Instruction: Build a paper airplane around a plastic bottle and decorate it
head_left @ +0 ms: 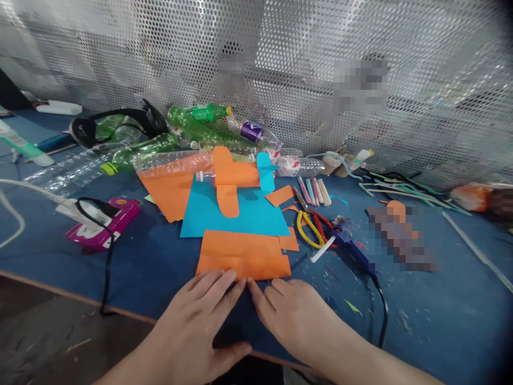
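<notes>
An orange sheet of paper (240,254), which looks folded, lies near the front edge of the blue table. On its near edge press the fingertips of my left hand (200,315), the fingers stretched out and the thumb spread apart. My right hand (294,313) touches the same edge just to the right, its index finger extended and the other fingers partly curled. Beyond the sheet, a toy plane (238,175) made of a plastic bottle wrapped in orange paper, with orange wings and a blue tail, rests on blue paper (200,219).
Scissors (310,227) with yellow and red handles and a blue glue gun (352,246) lie to the right, by glue sticks (315,191). Plastic bottles (148,149) line the perforated metal screen (304,69). A magenta power strip (106,227) sits left, with cables.
</notes>
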A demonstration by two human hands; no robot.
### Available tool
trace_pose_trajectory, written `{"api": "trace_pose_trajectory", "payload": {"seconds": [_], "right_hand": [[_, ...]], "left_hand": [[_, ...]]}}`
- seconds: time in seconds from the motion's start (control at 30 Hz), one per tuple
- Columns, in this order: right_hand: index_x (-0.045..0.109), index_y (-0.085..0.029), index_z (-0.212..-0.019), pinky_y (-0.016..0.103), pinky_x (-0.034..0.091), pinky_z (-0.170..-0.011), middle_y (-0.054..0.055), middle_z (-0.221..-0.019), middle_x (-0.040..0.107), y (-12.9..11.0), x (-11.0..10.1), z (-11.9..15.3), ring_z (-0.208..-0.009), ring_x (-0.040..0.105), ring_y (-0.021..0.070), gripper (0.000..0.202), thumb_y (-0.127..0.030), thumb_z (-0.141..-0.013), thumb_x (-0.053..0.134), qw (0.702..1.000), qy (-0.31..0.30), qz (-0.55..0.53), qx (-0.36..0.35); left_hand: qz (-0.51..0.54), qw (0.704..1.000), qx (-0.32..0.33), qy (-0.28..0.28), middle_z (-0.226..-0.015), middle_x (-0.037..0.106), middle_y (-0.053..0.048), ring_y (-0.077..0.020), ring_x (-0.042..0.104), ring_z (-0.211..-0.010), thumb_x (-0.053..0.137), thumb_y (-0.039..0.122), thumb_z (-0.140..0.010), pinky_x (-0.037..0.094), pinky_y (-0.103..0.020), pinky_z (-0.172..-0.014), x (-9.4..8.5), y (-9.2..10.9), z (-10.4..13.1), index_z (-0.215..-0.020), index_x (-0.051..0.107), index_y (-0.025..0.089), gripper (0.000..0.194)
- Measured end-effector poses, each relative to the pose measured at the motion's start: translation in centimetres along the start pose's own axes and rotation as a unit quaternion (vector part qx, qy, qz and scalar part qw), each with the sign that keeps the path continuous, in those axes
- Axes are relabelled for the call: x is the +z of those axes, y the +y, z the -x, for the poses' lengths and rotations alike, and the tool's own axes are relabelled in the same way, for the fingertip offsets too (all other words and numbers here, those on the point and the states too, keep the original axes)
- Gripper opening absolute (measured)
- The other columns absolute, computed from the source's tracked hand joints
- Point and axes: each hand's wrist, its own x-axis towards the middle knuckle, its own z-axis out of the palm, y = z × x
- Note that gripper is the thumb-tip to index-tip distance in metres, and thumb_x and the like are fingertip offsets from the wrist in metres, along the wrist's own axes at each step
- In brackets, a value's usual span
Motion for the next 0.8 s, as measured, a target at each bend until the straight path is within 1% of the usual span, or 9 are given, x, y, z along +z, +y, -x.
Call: {"api": "trace_pose_trajectory", "payload": {"seconds": [0.17, 0.3, 0.4, 0.47, 0.63, 0.7, 0.8], "right_hand": [[0.065, -0.004, -0.110, 0.031, 0.028, -0.039, 0.004, -0.060, 0.063, -0.1, -0.4, 0.1, -0.050, 0.056, 0.0174, 0.042, -0.013, -0.069, 0.066, 1.000, -0.007, 0.006, 0.027], [0.069, -0.006, -0.105, 0.031, 0.025, -0.038, 0.003, -0.055, 0.062, -0.2, -0.5, 0.5, -0.048, 0.056, 0.0169, 0.040, -0.012, -0.065, 0.070, 0.997, -0.004, 0.014, 0.076], [0.070, -0.007, -0.103, 0.030, 0.024, -0.037, 0.002, -0.051, 0.061, -0.3, -0.4, 0.9, -0.046, 0.057, 0.0165, 0.039, -0.010, -0.064, 0.070, 0.994, -0.013, 0.017, 0.105], [0.070, -0.008, -0.103, 0.030, 0.024, -0.037, 0.001, -0.049, 0.060, -0.4, -0.3, 1.2, -0.044, 0.056, 0.0161, 0.037, -0.009, -0.066, 0.068, 0.992, -0.021, 0.021, 0.122], [0.068, -0.010, -0.106, 0.027, 0.027, -0.037, 0.004, -0.048, 0.060, -0.5, 0.0, 2.4, -0.043, 0.054, 0.0150, 0.029, -0.009, -0.080, 0.055, 0.987, -0.019, 0.008, 0.157], [0.068, -0.012, -0.108, 0.026, 0.028, -0.036, 0.005, -0.049, 0.060, -0.5, 0.3, 2.8, -0.044, 0.054, 0.0155, 0.030, -0.008, -0.082, 0.052, 0.986, -0.016, -0.003, 0.164], [0.068, -0.012, -0.107, 0.026, 0.028, -0.035, 0.006, -0.049, 0.060, -0.6, 0.7, 3.4, -0.043, 0.055, 0.0168, 0.030, -0.009, -0.082, 0.053, 0.984, -0.021, -0.010, 0.175]], "left_hand": [[0.026, 0.999, -0.018, 0.043, -0.113, 0.065, -0.007, -0.0270, 0.058, -0.101, 0.058, 0.052, -0.078, 0.049, -0.039, -0.085, 0.2, 0.2, -0.1, -0.120, 0.059, 0.017, 0.055], [0.034, 0.998, -0.023, 0.041, -0.110, 0.066, -0.007, -0.0264, 0.059, -0.099, 0.059, 0.049, -0.079, 0.049, -0.039, -0.084, 0.0, 0.1, -0.4, -0.119, 0.060, 0.017, 0.051], [0.031, 0.999, -0.020, 0.034, -0.106, 0.066, -0.008, -0.0263, 0.059, -0.096, 0.058, 0.045, -0.081, 0.049, -0.039, -0.081, -0.3, -0.1, -0.5, -0.118, 0.060, 0.016, 0.046], [0.026, 0.999, -0.018, 0.033, -0.103, 0.065, -0.009, -0.0259, 0.059, -0.093, 0.055, 0.041, -0.084, 0.050, -0.039, -0.078, -0.6, -0.3, -0.5, -0.117, 0.061, 0.015, 0.043], [-0.009, 1.000, -0.006, 0.002, -0.100, 0.063, -0.011, -0.0273, 0.059, -0.090, 0.053, 0.038, -0.086, 0.051, -0.039, -0.070, -1.3, -1.1, 0.2, -0.116, 0.061, 0.014, 0.039], [-0.021, 1.000, -0.008, -0.009, -0.101, 0.062, -0.011, -0.0277, 0.058, -0.090, 0.054, 0.038, -0.086, 0.051, -0.039, -0.069, -1.5, -1.4, 0.5, -0.117, 0.060, 0.015, 0.040], [-0.020, 0.999, -0.018, -0.021, -0.098, 0.061, -0.011, -0.0262, 0.058, -0.087, 0.054, 0.037, -0.086, 0.051, -0.037, -0.068, -1.7, -1.9, 0.9, -0.117, 0.060, 0.016, 0.037]]}}
